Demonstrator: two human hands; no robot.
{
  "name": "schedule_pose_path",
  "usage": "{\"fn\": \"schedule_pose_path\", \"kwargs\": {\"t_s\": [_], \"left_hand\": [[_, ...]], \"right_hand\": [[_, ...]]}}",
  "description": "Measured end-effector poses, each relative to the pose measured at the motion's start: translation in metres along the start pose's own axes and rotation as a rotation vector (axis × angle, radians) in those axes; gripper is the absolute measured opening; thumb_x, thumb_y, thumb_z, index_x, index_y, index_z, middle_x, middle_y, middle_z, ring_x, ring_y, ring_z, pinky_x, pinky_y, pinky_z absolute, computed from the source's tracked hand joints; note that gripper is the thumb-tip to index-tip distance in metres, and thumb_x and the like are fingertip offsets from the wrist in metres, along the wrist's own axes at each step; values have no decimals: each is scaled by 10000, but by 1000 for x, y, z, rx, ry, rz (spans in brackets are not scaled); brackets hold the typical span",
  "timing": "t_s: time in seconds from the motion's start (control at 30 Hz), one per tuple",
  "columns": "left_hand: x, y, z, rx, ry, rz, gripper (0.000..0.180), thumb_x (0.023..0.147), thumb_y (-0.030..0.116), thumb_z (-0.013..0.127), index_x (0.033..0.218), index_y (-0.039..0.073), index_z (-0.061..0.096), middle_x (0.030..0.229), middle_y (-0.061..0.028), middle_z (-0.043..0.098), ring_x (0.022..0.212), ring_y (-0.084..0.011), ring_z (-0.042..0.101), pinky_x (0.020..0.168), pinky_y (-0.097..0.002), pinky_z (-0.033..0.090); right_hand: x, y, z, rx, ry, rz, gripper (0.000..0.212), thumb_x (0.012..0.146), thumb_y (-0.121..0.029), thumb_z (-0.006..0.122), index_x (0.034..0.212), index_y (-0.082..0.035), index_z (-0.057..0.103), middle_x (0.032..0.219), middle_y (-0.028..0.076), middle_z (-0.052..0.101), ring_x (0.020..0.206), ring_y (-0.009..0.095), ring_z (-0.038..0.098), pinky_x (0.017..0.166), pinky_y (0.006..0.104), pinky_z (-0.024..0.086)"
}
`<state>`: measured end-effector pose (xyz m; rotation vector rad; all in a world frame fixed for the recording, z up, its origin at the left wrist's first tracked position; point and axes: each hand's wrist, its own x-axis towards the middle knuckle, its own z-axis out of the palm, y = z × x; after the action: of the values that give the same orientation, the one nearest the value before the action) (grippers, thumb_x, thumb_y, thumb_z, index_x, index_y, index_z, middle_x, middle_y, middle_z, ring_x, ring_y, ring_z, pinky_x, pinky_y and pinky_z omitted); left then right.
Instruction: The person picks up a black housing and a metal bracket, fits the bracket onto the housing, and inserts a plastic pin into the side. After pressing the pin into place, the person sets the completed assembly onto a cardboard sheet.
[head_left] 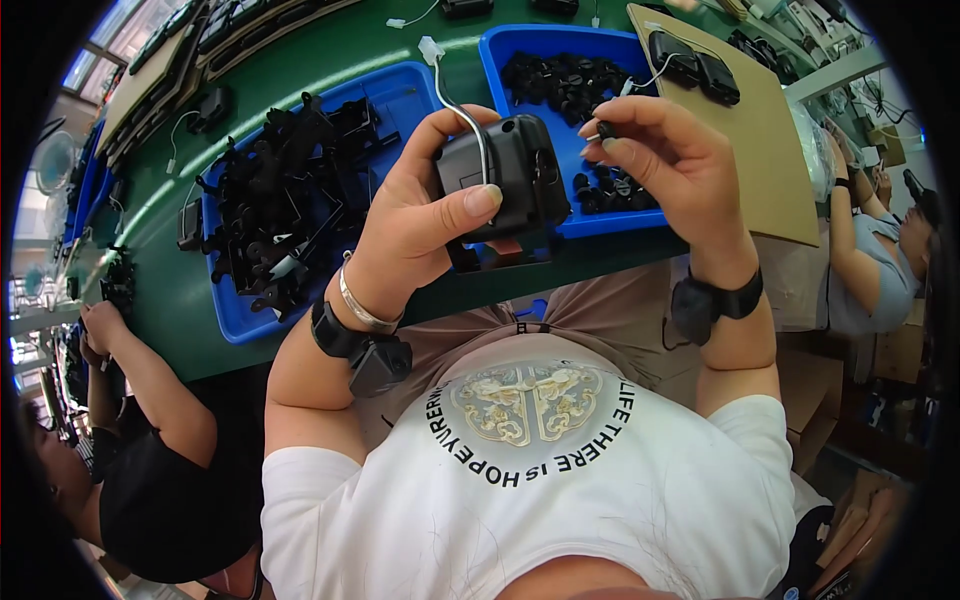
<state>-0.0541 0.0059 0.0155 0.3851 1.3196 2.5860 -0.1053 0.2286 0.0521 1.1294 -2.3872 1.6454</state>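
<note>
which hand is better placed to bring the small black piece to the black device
The right hand looks better placed: it pinches the small black piece to the right of the black device, which the left hand holds.

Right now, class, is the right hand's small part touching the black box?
Apart: the head view shows the blue tray between the small part and the black box.

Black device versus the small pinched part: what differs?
The black device is large and boxy; the small part is tiny. A grey cable crosses the device, not the small part. The left hand grasps the device; the right hand pinches the small part. Both look mostly black.
</note>
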Motion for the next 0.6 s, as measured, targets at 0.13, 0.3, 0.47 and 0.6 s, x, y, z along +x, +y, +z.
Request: {"fn": "schedule_pose_path", "kwargs": {"t_s": [0.13, 0.3, 0.47, 0.6], "left_hand": [[0, -2, 1, 37, -23, -7, 624, 740, 177, 724, 1239, 78, 364, 1076, -117, 520, 876, -208, 613, 636, -313, 567], [2, -7, 2, 65, -22, -8, 637, 728, 170, 734, 1237, 74, 363, 1080, -108, 511, 890, -200, 602, 645, -313, 568], [-1, -5, 3, 103, -18, -32, 619, 727, 140, 740, 1222, 72, 375, 1075, -97, 508, 898, -176, 591, 653, -298, 571], [-1, -6, 3, 149, -8, -17, 590, 734, 126, 739, 1206, 70, 390, 1068, -88, 511, 893, -158, 588, 655, -285, 573]], "right_hand": [[-8, -17, 15, -3, 107, -148, 238, 790, 8, 636, 1024, 4, 597, 889, 111, 610, 772, 181, 575, 672, 256, 465], [-13, -14, 18, -139, 83, -260, 257, 757, 24, 668, 1005, 6, 606, 904, 111, 605, 820, 178, 579, 699, 256, 468], [-16, -12, 19, -154, 94, -240, 256, 742, 28, 680, 989, 5, 616, 915, 109, 605, 802, 182, 581, 688, 255, 471], [-17, -11, 19, -217, 79, -268, 241, 736, 37, 680, 969, 4, 628, 910, 110, 604, 788, 187, 584, 674, 249, 472]]}}
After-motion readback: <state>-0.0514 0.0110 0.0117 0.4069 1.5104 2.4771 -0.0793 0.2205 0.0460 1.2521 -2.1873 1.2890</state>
